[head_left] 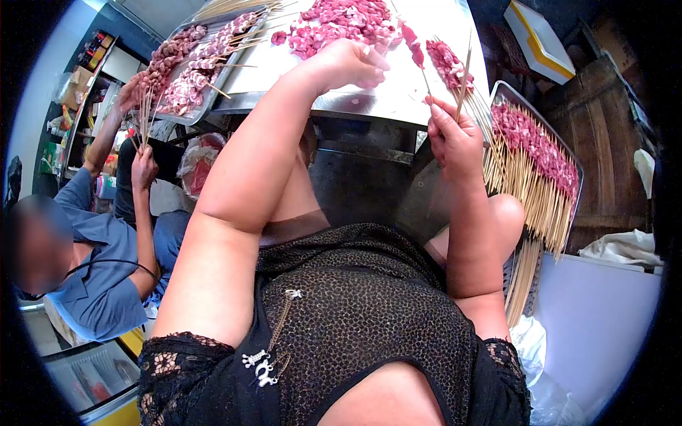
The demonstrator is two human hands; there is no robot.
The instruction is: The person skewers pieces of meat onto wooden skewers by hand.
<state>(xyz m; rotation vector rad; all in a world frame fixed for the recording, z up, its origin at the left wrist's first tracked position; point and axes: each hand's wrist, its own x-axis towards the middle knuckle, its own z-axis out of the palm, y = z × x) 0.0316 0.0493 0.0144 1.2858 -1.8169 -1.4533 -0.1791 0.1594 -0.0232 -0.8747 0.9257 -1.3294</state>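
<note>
My right hand [455, 138] pinches a thin wooden skewer with a few pieces of raw red meat [412, 46] near its upper end. Another bare stick [465, 82] rises from the same hand. My left hand [355, 65] is over the metal table, just below a heap of cut raw meat [344, 25]. Its fingers are curled together, and whatever lies between them is hard to make out. A row of loaded meat skewers [447, 65] lies on the table beyond my right hand.
At the right, a metal tray [579, 181] holds many finished skewers, sticks pointing toward me. A second tray [206, 106] of skewered meat is on the table's left. Another person [106, 248] sits at the left holding bare skewers [145, 117]. A white-and-yellow box [540, 42] stands back right.
</note>
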